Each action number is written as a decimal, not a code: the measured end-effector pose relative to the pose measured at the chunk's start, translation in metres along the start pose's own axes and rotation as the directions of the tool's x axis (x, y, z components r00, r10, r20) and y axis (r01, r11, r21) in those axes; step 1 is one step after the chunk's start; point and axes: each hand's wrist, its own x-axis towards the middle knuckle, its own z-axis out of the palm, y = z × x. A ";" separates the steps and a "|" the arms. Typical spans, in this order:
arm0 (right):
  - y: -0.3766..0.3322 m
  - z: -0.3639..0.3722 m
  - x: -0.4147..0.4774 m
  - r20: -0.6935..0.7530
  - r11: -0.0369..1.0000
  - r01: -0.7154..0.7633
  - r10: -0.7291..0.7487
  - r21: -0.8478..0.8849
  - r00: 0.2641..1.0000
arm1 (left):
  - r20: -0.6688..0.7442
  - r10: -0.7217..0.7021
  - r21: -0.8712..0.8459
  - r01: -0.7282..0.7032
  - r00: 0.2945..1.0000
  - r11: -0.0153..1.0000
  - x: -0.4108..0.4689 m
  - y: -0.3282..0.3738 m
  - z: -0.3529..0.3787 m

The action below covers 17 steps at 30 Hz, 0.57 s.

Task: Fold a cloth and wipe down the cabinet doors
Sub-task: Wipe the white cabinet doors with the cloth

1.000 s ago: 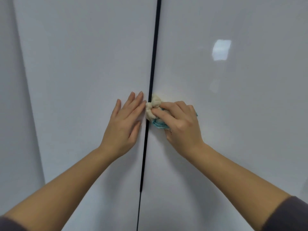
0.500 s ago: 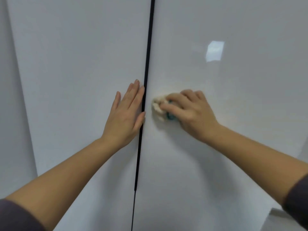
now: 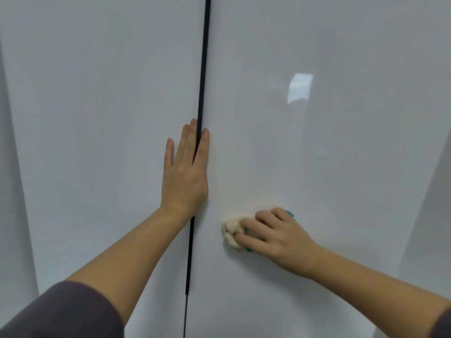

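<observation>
Two glossy white cabinet doors fill the view, the left door [image 3: 102,142] and the right door [image 3: 329,154], split by a thin black gap [image 3: 201,69]. My left hand [image 3: 185,172] lies flat with straight fingers across that gap, palm on the left door. My right hand [image 3: 273,235] grips a bunched cream and teal cloth [image 3: 231,231] and presses it against the right door, below and to the right of my left hand. Most of the cloth is hidden under my fingers.
A bright window reflection [image 3: 300,87] shines on the right door. Further white panels [image 3: 14,191] angle away at the far left, and another panel [image 3: 429,215] at the far right.
My right hand has carried the cloth down and to the right over the right door. My left hand has slid slightly rightward and now lies across the gap.
</observation>
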 end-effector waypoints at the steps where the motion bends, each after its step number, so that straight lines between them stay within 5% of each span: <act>1: 0.006 -0.002 0.004 -0.005 1.000 0.021 -0.021 -0.015 1.000 | 0.004 -0.005 0.001 0.005 1.000 1.000 -0.001 0.001 0.001; 5: 0.062 -0.023 0.056 -0.195 0.986 -0.136 0.116 -0.096 0.974 | 0.018 -0.017 0.007 0.016 1.000 1.000 -0.002 0.001 0.002; 13: 0.182 -0.073 0.178 -0.412 0.799 -0.593 0.508 -0.102 0.756 | 0.017 -0.025 0.009 0.025 1.000 1.000 -0.002 0.004 0.002; 15: 0.172 -0.066 0.186 -0.432 0.792 -0.610 0.537 -0.038 0.724 | 0.012 -0.019 0.016 0.019 1.000 1.000 -0.002 0.003 0.002; 17: 0.148 -0.050 0.176 -0.449 0.882 -0.469 0.404 -0.040 0.797 | 0.003 -0.016 0.025 0.016 1.000 1.000 -0.001 0.003 0.001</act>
